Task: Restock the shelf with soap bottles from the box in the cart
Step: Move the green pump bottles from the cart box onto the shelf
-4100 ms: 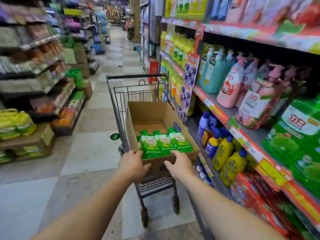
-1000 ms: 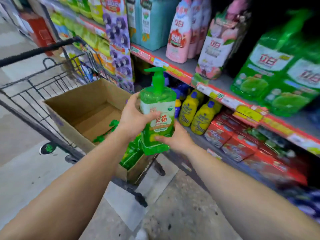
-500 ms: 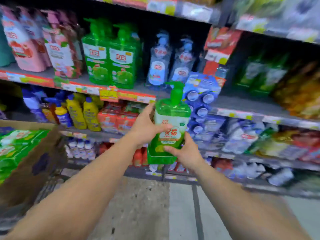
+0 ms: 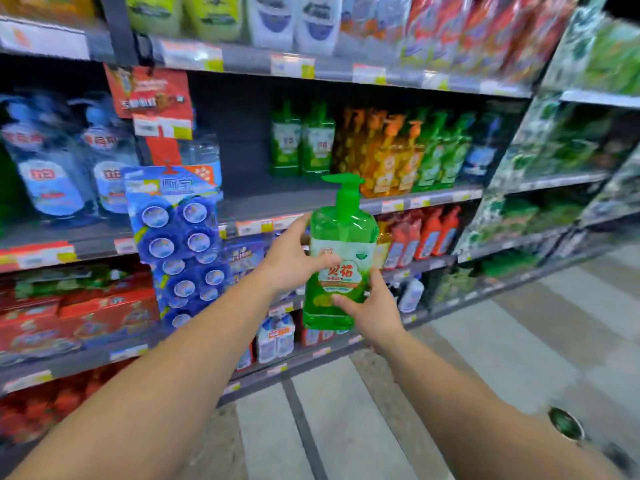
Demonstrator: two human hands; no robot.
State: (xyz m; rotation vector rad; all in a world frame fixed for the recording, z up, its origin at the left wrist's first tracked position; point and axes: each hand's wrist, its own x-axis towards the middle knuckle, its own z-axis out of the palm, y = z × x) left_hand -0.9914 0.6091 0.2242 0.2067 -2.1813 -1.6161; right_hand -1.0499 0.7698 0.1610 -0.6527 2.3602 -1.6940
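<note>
Grip: left hand (image 4: 294,261) and right hand (image 4: 372,311) both curl round the green soap bottle (image 4: 341,258), held upright in the air before the shelf (image 4: 263,195).
Risk: pump head may snag the upper shelf edge or topple the standing bottles (image 4: 301,143).

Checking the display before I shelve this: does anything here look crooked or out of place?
The blue hanging pack strip dangles across two shelf levels, covering products behind it. The green soap bottle looks intact.

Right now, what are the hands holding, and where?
Green pump soap bottle: left hand grips its left side, right hand its lower right.
</note>
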